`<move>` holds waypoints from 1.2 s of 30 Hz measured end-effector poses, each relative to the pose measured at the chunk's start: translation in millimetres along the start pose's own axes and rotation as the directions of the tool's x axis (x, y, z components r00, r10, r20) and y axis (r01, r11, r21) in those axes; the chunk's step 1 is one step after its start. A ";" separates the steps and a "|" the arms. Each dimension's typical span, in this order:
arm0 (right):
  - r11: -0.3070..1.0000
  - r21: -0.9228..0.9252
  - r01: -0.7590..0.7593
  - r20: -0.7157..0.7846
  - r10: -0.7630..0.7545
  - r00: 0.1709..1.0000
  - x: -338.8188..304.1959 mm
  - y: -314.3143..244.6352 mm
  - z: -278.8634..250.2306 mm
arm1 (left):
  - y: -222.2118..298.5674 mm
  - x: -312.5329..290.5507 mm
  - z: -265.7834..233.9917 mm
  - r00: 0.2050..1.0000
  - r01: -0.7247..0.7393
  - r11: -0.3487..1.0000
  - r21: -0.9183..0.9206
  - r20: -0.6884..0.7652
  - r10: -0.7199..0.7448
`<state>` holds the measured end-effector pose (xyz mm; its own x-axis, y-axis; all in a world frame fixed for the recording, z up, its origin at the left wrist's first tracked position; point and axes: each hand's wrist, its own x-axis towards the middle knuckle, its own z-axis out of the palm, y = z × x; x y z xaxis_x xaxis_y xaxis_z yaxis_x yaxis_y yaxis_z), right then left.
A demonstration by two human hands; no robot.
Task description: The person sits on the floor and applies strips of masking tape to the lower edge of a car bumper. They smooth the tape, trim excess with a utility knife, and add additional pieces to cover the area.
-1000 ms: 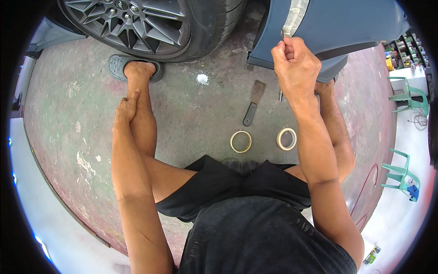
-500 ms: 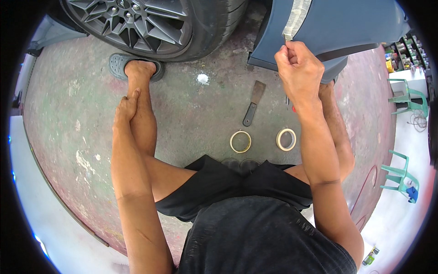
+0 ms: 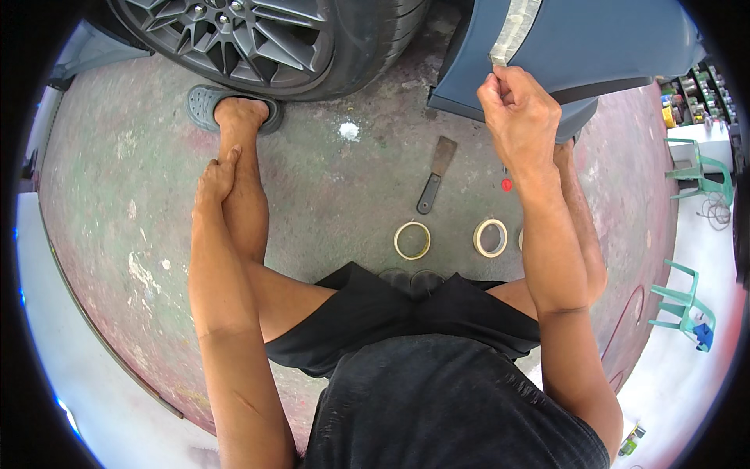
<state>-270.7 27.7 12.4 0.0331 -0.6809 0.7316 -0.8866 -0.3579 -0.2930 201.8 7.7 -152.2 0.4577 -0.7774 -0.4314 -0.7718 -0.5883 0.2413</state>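
One narrow, mottled whitish-grey strip [image 3: 516,33] runs down a smooth blue-grey curved panel [image 3: 598,39]; my right hand [image 3: 522,117] pinches its lower end; my left hand [image 3: 217,181] rests on a bare shin [image 3: 247,215], its grip I can't tell from here.

A worn floor [image 3: 117,219], blotched green and pink; stocked shelves [image 3: 698,90] at two o'clock, green chairs [image 3: 687,173] around three, bright light [image 3: 69,418] at eight.

Left hand [image 3: 216,183] rests against left shin [image 3: 251,187]; right fingers [image 3: 509,81] pinch together.
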 end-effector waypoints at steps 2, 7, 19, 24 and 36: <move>1.000 -0.019 0.024 0.024 -0.024 0.999 1.6 0.0 -2.5 | -3.6 2.4 1.2 1.000 0.012 1.000 0.009 0.000 -0.012; 0.996 -0.061 0.072 0.104 -0.065 0.992 5.3 7.5 -10.1 | -0.9 0.8 1.4 1.000 0.003 1.000 0.007 -0.003 -0.003; 0.977 -0.162 0.137 0.197 -0.104 0.975 8.3 12.2 -21.8 | 1.4 -1.0 0.8 1.000 0.022 1.000 0.010 0.009 -0.022; 0.960 -0.206 0.189 0.262 -0.132 0.956 10.4 15.5 -28.6 | -1.8 3.6 1.7 1.000 0.016 1.000 0.024 0.005 -0.016; 0.995 -0.074 0.060 0.252 -0.040 0.967 6.1 14.0 -48.8 | -1.5 3.5 1.6 1.000 0.022 0.999 0.026 -0.009 -0.021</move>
<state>-305.4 49.7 42.8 0.1836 -0.8049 0.5642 -0.9145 -0.3504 -0.2023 203.9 6.3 -155.5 0.4781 -0.7667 -0.4284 -0.7729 -0.5990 0.2095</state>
